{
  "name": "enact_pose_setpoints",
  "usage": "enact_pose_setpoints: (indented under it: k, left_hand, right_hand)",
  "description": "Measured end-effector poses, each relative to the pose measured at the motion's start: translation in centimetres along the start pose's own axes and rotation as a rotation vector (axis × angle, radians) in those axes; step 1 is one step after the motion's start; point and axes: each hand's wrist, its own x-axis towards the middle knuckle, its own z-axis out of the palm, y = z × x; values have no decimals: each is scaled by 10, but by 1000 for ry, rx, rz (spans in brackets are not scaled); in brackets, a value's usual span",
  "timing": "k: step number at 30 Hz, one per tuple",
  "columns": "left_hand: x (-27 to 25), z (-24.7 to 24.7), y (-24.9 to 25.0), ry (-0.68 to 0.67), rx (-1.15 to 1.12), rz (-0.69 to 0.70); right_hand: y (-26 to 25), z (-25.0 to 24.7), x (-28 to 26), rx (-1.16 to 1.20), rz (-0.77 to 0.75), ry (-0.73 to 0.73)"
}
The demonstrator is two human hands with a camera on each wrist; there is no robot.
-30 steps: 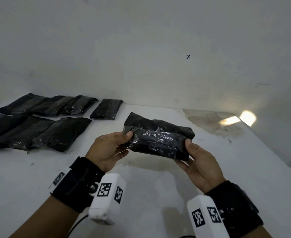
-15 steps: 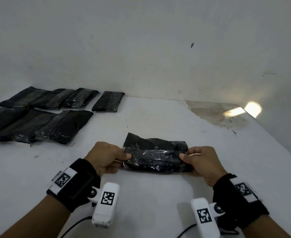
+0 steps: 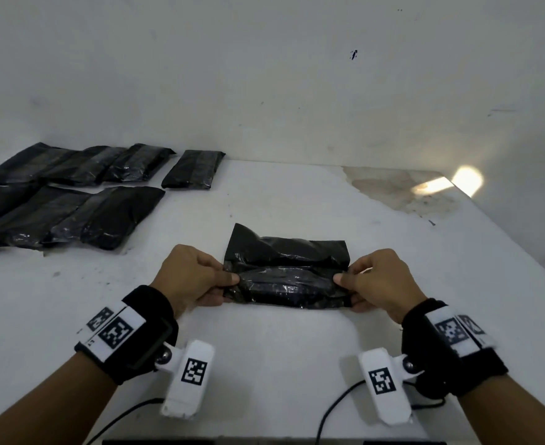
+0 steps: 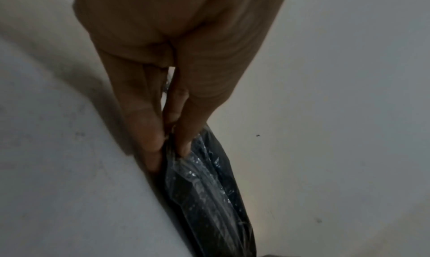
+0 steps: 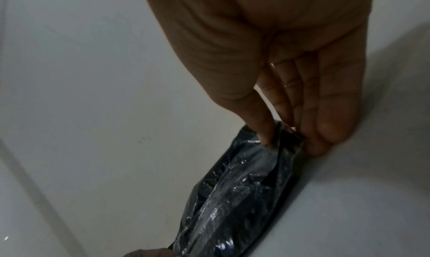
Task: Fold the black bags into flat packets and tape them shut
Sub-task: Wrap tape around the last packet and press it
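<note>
Where it lies on the table (image 3: 264,364), crinkled glossy black bag (image 3: 285,277), left hand (image 3: 190,277) and right hand (image 3: 382,279) pinching its ends.

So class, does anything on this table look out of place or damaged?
Yes: a brownish stained, worn patch at the white table's far right corner, and the bag's loose back flap lies crumpled, one corner sticking up.

Nothing here can be read as words, numbers or a brand. The only signs are black-and-white square code markers: on the left wristband (image 3: 116,331), on the right wristband (image 3: 454,332), and one each on the white left wrist camera (image 3: 194,371) and the white right wrist camera (image 3: 382,380). The black bag (image 3: 285,277) shows no label.
</note>
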Motion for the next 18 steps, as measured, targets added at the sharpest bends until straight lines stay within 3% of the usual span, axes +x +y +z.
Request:
enact_pose_setpoints:
  k: [2, 4, 7, 9, 11, 13, 15, 18]
  left_hand:
    - [-2, -3, 1, 22, 59, 47]
    - [-5, -5, 5, 102, 227, 151]
    - [-18, 5, 13, 268, 557, 499]
    - [-28, 17, 18, 160, 640, 760]
    - [-32, 31, 18, -77, 798, 881]
    - [-31, 42, 17, -273, 1020, 838]
    - [-27, 49, 17, -394, 1198, 647]
    - [-16, 53, 16, -394, 1255, 539]
  right_hand:
    - [-5, -5, -5, -35, 5, -7]
    - [-10, -10, -11, -254, -68, 36]
    - [-22, -8, -29, -590, -385, 78]
    - [-30, 1, -41, -700, -637, -11]
    - [-30, 13, -44, -847, -773, -201]
    - [-26, 23, -40, -986, -719, -369]
    - [-22, 30, -32, -1094, -651, -435]
    - [-19, 35, -18, -1135, -629, -440]
